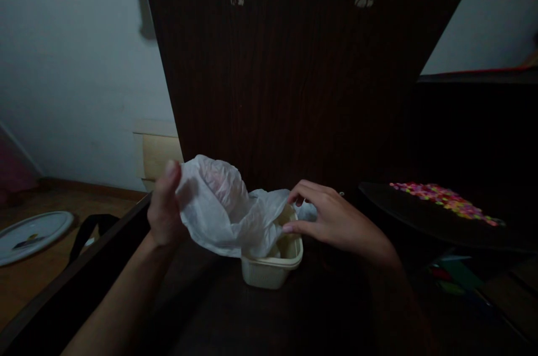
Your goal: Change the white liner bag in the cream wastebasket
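A crumpled white plastic bag [218, 204] spreads from my left hand [163, 207] into a small cream plastic container [269, 276] on the dark surface. My left hand is closed on the bag's left side, thumb up, with its fingers mostly hidden behind the plastic. Over the container's right rim reaches my right hand [325, 210]. Its thumb and curved fingers are apart, the tips close to the bag's edge; whether they touch it I cannot tell. The container's contents are mostly covered by the bag.
A tall dark wooden panel [294, 92] stands behind the container. To the right, a dark ledge [378, 204] carries a strip of colourful small pieces [445, 202]. A raised dark edge [84, 283] runs along the left. A round white lid-like object [37, 232] lies on the floor.
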Motion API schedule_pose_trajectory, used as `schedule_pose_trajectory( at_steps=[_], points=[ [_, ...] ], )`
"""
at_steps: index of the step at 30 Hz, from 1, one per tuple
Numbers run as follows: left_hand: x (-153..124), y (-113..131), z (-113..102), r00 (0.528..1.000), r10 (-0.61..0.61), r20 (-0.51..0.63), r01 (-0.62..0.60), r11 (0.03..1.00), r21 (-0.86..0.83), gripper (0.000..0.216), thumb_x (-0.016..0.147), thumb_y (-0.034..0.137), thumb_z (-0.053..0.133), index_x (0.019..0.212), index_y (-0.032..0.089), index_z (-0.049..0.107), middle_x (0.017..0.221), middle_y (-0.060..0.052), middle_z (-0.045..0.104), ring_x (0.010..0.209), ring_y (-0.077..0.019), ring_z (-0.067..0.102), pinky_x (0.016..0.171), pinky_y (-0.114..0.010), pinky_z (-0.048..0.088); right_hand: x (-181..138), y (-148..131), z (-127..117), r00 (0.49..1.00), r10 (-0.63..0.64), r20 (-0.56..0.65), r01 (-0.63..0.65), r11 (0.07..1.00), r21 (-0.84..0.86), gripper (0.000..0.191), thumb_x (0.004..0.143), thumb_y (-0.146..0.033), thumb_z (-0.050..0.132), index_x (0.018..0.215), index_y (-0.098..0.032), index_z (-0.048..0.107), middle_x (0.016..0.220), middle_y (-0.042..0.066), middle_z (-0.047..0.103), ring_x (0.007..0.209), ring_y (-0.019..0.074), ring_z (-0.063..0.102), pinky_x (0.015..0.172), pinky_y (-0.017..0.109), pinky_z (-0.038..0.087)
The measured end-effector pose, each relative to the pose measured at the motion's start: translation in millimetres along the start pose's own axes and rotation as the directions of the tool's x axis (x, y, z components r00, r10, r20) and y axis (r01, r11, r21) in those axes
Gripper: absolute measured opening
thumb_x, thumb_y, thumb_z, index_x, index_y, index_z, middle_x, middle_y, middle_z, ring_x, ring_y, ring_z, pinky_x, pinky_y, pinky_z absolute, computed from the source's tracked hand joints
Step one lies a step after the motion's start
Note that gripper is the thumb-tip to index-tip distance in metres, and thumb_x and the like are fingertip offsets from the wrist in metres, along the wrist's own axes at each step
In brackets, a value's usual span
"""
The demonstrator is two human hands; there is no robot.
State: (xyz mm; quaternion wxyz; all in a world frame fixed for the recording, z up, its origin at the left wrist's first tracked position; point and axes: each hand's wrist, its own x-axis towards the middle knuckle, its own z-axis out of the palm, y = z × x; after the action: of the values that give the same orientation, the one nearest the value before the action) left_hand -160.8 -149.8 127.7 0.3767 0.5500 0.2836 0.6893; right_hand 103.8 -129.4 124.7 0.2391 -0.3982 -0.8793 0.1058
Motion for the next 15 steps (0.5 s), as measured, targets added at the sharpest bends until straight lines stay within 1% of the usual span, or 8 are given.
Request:
schedule_pose_trajectory(
  at_steps=[2, 3, 4, 6, 8, 10, 13, 15],
  points=[
    [-5.5, 8.3, 0.7, 0.993, -0.115, -0.018, 0.115, 0.993, 0.024, 0.037, 0.071, 0.050, 0.080, 0.060, 0.019, 0.064, 0.052, 0.000, 0.058, 0.050, -0.0160, 0.059, 0.043, -0.024, 0.048, -0.9, 1.0, -1.7, 0.999, -0.038, -0.026, 0.039, 0.998, 0.051, 0.033, 0.084, -0.031, 0.077, 0.112, -0.019, 0.065, 0.111, 0.006, 0.065, 0.083, 0.0178, 0.062, 0.076, 0.032, 0.052],
    [-8.6, 11.9, 1.2, 0.985, -0.168, -0.026, 0.169, 0.985, 0.030, 0.032, 0.066, 0.041, 0.085, 0.058, 0.017, 0.064, 0.051, 0.001, 0.058, 0.046, -0.0125, 0.056, 0.041, -0.021, 0.045, -0.5, 1.8, -0.4, 0.997, -0.071, -0.007, 0.071, 0.994, 0.081, 0.037, 0.086, -0.026, 0.074, 0.121, -0.021, 0.062, 0.119, 0.007, 0.063, 0.085, 0.0172, 0.063, 0.076, 0.031, 0.052],
    [-11.9, 14.9, 1.4, 0.977, -0.209, -0.033, 0.210, 0.977, 0.030, 0.029, 0.063, 0.034, 0.086, 0.059, 0.016, 0.065, 0.052, 0.002, 0.059, 0.045, -0.0106, 0.054, 0.041, -0.019, 0.043, 0.4, 2.9, 2.3, 0.994, -0.107, 0.023, 0.105, 0.989, 0.104, 0.042, 0.088, -0.021, 0.071, 0.129, -0.023, 0.059, 0.128, 0.007, 0.061, 0.090, 0.0175, 0.064, 0.078, 0.031, 0.053],
    [-18.3, 18.8, 0.3, 0.965, -0.257, -0.048, 0.259, 0.966, 0.028, 0.025, 0.063, 0.031, 0.086, 0.061, 0.015, 0.067, 0.056, 0.001, 0.063, 0.048, -0.0102, 0.057, 0.044, -0.017, 0.045, 3.9, 6.0, 9.9, 0.982, -0.170, 0.085, 0.159, 0.980, 0.121, 0.051, 0.087, -0.011, 0.067, 0.135, -0.025, 0.057, 0.136, 0.007, 0.059, 0.107, 0.0198, 0.064, 0.088, 0.031, 0.052],
    [-23.8, 19.5, -4.2, 0.954, -0.294, -0.059, 0.297, 0.954, 0.043, 0.024, 0.066, 0.033, 0.085, 0.065, 0.015, 0.068, 0.058, 0.001, 0.064, 0.050, -0.0111, 0.059, 0.046, -0.018, 0.047, 8.2, 9.0, 17.0, 0.974, -0.195, 0.120, 0.184, 0.979, 0.091, 0.048, 0.085, -0.005, 0.063, 0.130, -0.023, 0.062, 0.131, 0.007, 0.064, 0.116, 0.0217, 0.062, 0.096, 0.033, 0.049],
    [-28.8, 18.0, -12.9, 0.948, -0.315, -0.049, 0.317, 0.946, 0.066, 0.026, 0.069, 0.035, 0.084, 0.066, 0.016, 0.067, 0.057, 0.000, 0.063, 0.048, -0.0119, 0.058, 0.045, -0.019, 0.048, 11.3, 11.0, 19.2, 0.977, -0.177, 0.118, 0.172, 0.984, 0.046, 0.036, 0.087, -0.003, 0.056, 0.116, -0.020, 0.070, 0.114, 0.007, 0.071, 0.108, 0.0216, 0.065, 0.095, 0.034, 0.049],
    [-41.5, 16.0, -31.2, 0.958, -0.286, 0.018, 0.283, 0.953, 0.105, 0.029, 0.073, 0.041, 0.082, 0.065, 0.017, 0.068, 0.056, -0.002, 0.064, 0.047, -0.0154, 0.060, 0.043, -0.023, 0.051, 8.9, 12.0, 10.8, 0.988, -0.153, 0.029, 0.152, 0.988, 0.024, 0.031, 0.090, -0.003, 0.050, 0.101, -0.018, 0.075, 0.100, 0.007, 0.075, 0.095, 0.0208, 0.069, 0.086, 0.032, 0.051],
    [-57.5, 17.8, -43.5, 0.944, -0.331, 0.000, 0.325, 0.928, 0.183, 0.025, 0.080, 0.045, 0.076, 0.070, 0.021, 0.071, 0.066, -0.005, 0.072, 0.058, -0.0230, 0.070, 0.056, -0.034, 0.061, 1.5, 13.0, 0.5, 0.986, -0.166, -0.037, 0.167, 0.984, 0.054, 0.032, 0.089, -0.003, 0.050, 0.102, -0.017, 0.075, 0.100, 0.007, 0.075, 0.093, 0.0203, 0.070, 0.084, 0.031, 0.051]
  ],
)
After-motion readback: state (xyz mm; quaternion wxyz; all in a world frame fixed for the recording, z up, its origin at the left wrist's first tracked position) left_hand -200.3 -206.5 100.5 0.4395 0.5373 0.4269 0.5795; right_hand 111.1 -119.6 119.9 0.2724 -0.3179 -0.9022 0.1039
